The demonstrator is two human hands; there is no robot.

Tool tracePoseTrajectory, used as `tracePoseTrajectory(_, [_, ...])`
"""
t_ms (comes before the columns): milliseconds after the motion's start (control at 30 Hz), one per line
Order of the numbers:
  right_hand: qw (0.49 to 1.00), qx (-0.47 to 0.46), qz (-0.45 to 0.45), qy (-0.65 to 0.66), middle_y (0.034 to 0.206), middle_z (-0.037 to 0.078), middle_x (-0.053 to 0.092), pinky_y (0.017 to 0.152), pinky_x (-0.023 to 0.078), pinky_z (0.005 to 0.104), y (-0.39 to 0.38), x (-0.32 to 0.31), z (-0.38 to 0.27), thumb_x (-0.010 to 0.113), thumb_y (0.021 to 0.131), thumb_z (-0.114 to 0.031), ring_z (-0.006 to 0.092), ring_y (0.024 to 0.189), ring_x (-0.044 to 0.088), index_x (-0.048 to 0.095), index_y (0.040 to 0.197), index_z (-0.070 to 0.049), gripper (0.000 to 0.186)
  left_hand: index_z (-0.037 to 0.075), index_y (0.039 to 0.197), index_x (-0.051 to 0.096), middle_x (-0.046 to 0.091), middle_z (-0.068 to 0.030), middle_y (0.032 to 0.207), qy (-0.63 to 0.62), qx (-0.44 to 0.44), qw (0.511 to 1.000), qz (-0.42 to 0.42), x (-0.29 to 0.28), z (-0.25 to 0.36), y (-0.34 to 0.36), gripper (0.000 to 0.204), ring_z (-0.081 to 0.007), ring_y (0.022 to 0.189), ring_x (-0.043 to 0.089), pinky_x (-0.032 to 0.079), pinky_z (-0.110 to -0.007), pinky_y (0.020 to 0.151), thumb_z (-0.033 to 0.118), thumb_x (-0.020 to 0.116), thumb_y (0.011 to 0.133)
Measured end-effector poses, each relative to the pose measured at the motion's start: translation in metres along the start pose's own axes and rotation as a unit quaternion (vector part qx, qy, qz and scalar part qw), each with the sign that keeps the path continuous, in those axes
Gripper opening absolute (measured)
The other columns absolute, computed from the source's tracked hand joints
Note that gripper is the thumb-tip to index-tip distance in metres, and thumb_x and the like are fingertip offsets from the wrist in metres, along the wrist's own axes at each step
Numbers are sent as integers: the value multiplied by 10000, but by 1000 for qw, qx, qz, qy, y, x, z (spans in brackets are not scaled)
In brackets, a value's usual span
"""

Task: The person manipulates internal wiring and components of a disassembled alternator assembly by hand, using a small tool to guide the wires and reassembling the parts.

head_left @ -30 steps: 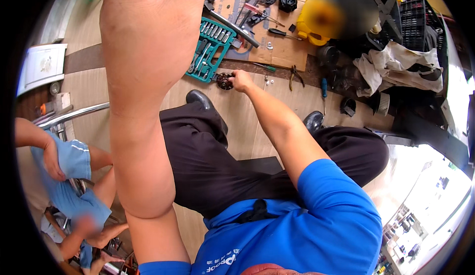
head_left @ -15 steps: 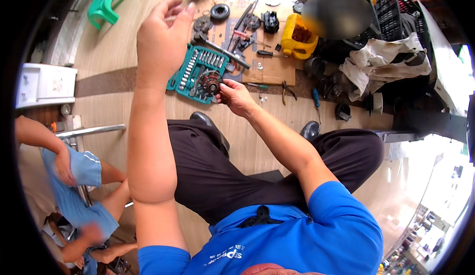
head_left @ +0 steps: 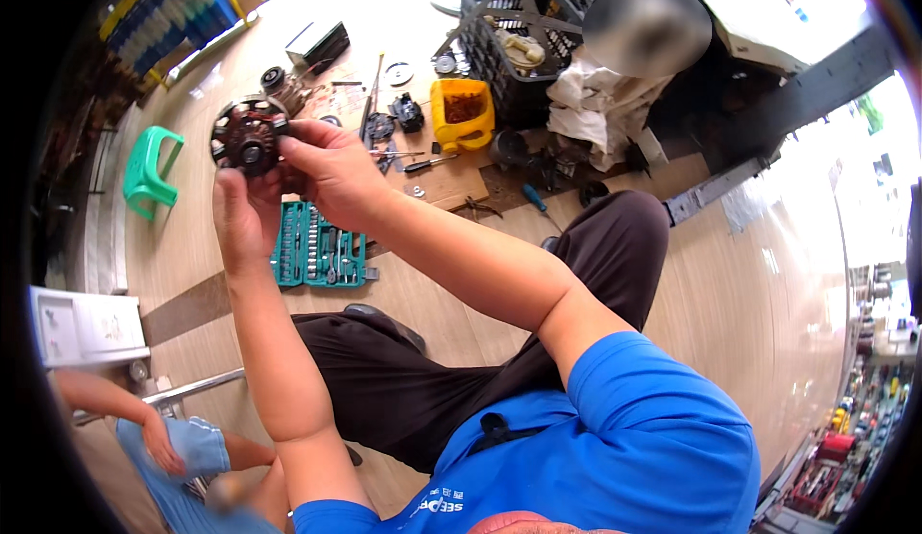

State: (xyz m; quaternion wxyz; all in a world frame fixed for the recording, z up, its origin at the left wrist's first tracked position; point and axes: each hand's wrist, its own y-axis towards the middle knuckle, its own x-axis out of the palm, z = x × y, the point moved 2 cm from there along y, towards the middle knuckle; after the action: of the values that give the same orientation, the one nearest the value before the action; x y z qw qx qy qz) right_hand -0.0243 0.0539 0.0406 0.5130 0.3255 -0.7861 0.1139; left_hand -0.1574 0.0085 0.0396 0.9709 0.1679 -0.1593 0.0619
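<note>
Round part (head_left: 250, 137) now up in both grips (head_left: 248, 215) (head_left: 338, 171)

A metal part (head_left: 252, 137) sits between the left hand (head_left: 250, 222) and right hand (head_left: 342, 174). To their left, a stool (head_left: 140, 177) stands on the floor (head_left: 461, 284). Right of the left wrist lies a toolbox (head_left: 362, 251). Farther right, a screwdriver (head_left: 429, 162) lies on cardboard (head_left: 447, 188), before a jug (head_left: 447, 134); a crate (head_left: 523, 97) stands right of the jug.

Green stool (head_left: 142, 169), crumpled pale cloth (head_left: 594, 102)
</note>
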Motion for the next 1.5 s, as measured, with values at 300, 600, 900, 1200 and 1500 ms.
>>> tracePoseTrajectory(300, [678, -268, 77, -681, 856, 140, 636, 663, 520, 352, -62, -12, -75, 733, 812, -147, 242, 748, 618, 647, 1034, 12, 286, -3, 1319, 472, 582, -175, 1262, -127, 11, 991, 50, 35, 5, 4, 575, -333, 1152, 581, 430, -495, 1040, 469, 431, 993])
tracePoseTrajectory(600, [719, 22, 0, -695, 780, 21, 680, 678, 514, 236, -34, -124, -120, 660, 916, -161, 73, 714, 615, 692, 1013, 13, 202, 37, 1371, 431, 533, -206, 1312, -253, -22, 963, -88, 59, 11, 3, 758, -447, 1190, 523, 483, -505, 974, 469, 709, 814])
tracePoseTrajectory(900, [527, -221, 295, -766, 801, -23, 635, 548, 420, 195, -173, -130, -367, 652, 926, -159, 43, 624, 521, 697, 1045, -23, 186, -68, 1308, 444, 537, -260, 1269, -191, 42, 963, 184, 68, 11, 31, 494, -430, 1180, 525, 448, -484, 1005, 265, 561, 963])
tracePoseTrajectory(1200, [83, -121, 401, -904, 677, 96, 636, 583, 470, 286, -469, -22, -472, 689, 879, -225, 144, 578, 567, 701, 935, -42, 191, -144, 1329, 379, 500, -300, 1293, -233, -144, 958, 81, 59, -47, 48, 524, -401, 1172, 534, 484, -439, 966, 230, 500, 983])
tracePoseTrajectory(1500, [90, 84, 560, -819, 837, 226, 644, 665, 491, 440, -722, -103, -363, 526, 951, -218, 393, 792, 643, 651, 944, -19, 235, 1, 1293, 515, 623, -186, 1188, -310, -251, 916, -32, 142, -68, -13, 456, -343, 1022, 633, 545, -404, 851, 308, 562, 958])
